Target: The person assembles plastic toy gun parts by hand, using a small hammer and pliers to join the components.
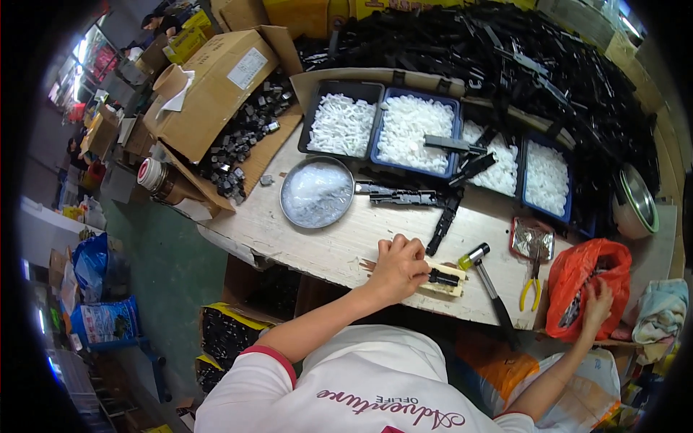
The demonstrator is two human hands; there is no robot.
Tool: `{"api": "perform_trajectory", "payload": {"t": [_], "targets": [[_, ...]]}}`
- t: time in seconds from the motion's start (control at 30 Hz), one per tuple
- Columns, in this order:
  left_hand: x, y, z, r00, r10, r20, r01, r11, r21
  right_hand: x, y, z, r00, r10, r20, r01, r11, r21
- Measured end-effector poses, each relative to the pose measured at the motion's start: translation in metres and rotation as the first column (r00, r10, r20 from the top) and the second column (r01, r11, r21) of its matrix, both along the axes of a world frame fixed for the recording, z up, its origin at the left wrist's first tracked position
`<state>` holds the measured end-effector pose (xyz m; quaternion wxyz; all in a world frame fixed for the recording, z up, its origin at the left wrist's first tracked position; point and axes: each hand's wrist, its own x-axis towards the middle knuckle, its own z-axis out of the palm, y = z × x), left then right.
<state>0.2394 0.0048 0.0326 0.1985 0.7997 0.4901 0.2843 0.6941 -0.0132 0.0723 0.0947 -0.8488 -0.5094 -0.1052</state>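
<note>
1. Shirt [361,368], white with dark red sleeve edge, fills the lower part of my view; it is on the person whose hands I watch from far.
2. The left hand [398,268] is bent above the tabletop [253,234], its fingers curled together at the left end of a cream block [439,289]. I cannot tell whether the fingertips pinch something small there.
3. In this cream block, near the front edge of the tabletop, lies a black part [445,278].
4. The right hand [598,304] reaches into the mouth of a red bag [564,292], at the right of the tabletop. Whether it grasps any of the small pieces inside, I cannot tell.
5. Between block and bag I see a hammer [493,289] with black grip, pliers [535,274] with yellow handles, and a small tray [513,242] with thin metal pieces.
6. Farther away is a round dish [317,226] with whitish, shiny content, which I cannot identify. Black strips [404,196] lie at its right side.
7. Behind stand four trays [411,167] in a row, full of small white pieces.
8. On the left, a carton [209,94] opens toward dark small blocks [249,133].
9. Farthest is a big pile of black parts [548,68].
</note>
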Motion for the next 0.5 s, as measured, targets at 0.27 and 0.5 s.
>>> {"api": "perform_trajectory", "payload": {"t": [0.27, 0.5], "targets": [[-0.038, 0.041, -0.009, 0.988, 0.078, 0.137, -0.126, 0.914, 0.386, 0.0, 0.024, -0.025, 0.995, 0.093, -0.043, -0.101, 0.963, -0.249], [-0.136, 0.184, 0.027, 0.698, 0.697, -0.166, -0.633, 0.708, 0.312, 0.01, 0.016, -0.034, 0.994, 0.102, -0.041, -0.106, 0.988, -0.111]]}}
